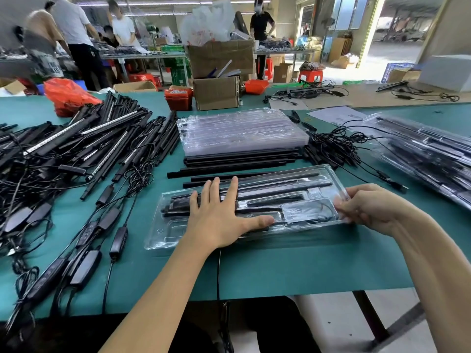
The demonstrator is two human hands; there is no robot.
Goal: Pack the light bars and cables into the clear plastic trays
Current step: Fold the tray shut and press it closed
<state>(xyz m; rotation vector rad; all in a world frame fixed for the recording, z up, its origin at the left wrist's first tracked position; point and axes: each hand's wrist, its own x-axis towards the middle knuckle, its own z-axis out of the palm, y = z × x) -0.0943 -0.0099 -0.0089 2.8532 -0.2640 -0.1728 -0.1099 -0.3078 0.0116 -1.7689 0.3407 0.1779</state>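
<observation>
A clear plastic tray [163, 233] lies in front of me on the green table, holding black light bars [288, 186] and a coiled cable [308, 212] in its right pocket. My left hand [219, 217] presses flat on the tray's middle with straight, spread fingers. My right hand [367, 207] pinches the tray's right edge with curled fingers. Loose black bars [229, 174] lie just behind the tray.
A stack of empty clear trays [239, 131] sits behind, on more black bars. A big heap of light bars and cables with controllers [76, 154] fills the left. Packed trays [428, 154] pile at the right. Cardboard boxes [216, 93] and several people stand beyond.
</observation>
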